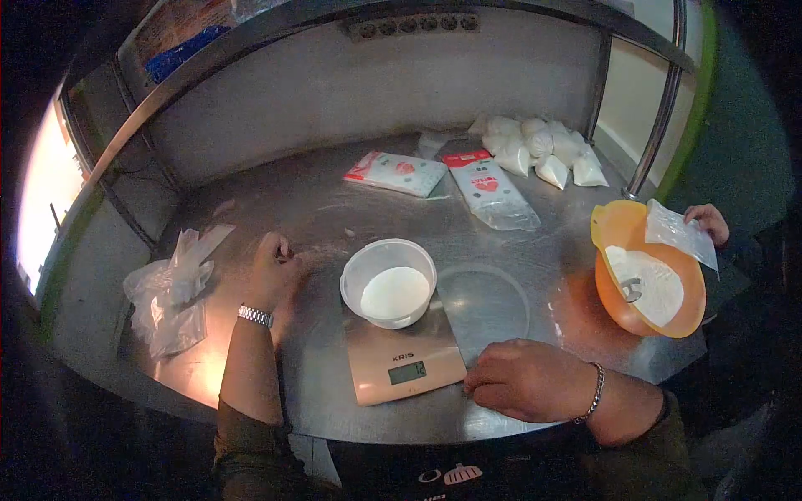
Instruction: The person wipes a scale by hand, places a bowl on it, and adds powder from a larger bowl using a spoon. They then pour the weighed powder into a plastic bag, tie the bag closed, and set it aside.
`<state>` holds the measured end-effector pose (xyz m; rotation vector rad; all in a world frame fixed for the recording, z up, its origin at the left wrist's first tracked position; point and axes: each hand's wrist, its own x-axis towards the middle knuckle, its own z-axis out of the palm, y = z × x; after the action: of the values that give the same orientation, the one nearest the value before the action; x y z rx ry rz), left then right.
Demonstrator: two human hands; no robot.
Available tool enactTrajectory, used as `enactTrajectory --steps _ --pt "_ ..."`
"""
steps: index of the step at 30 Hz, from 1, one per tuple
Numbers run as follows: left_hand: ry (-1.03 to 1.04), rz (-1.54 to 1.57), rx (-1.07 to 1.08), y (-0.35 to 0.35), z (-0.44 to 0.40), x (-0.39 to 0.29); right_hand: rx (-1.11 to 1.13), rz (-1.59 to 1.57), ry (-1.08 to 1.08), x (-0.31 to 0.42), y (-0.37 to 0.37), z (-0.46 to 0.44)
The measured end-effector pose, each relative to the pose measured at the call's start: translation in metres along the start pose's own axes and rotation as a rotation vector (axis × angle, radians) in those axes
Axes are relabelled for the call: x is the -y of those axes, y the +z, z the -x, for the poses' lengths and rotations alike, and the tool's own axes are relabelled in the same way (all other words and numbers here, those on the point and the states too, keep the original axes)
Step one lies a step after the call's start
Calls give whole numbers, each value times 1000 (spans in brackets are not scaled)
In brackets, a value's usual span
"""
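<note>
A white plastic tub (389, 282) with white powder (396, 294) in it stands on a KRIS kitchen scale (406, 355), whose lit display seems to read 12. My left hand (274, 269), with a metal watch at the wrist, rests on the table left of the tub, fingers curled and nothing visible in them. Beside the scale's lower right corner lies my right hand (526, 381), its fingers folded in, a chain bracelet on the wrist. No object shows in it, and its fingertips are at or very near the scale's edge.
Another person's hand (708, 224) holds a clear plastic bag (681, 238) at an orange bowl (696, 288) of white powder with a metal scoop (632, 289). Crumpled bags (171, 292) lie left. Bag packs (493, 192) and several filled powder bags (551, 150) lie behind.
</note>
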<state>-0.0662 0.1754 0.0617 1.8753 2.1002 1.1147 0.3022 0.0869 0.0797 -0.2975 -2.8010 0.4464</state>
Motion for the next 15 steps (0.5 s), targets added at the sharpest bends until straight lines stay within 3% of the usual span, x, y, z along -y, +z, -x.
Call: enactTrajectory --steps 3,13,15 --pt "161 78 3 11 -11 34 -76 -50 19 0 4 2" --pt "90 139 87 13 -4 21 -41 -62 12 0 4 3" --pt "155 283 110 19 -10 33 -41 -72 8 0 4 4"
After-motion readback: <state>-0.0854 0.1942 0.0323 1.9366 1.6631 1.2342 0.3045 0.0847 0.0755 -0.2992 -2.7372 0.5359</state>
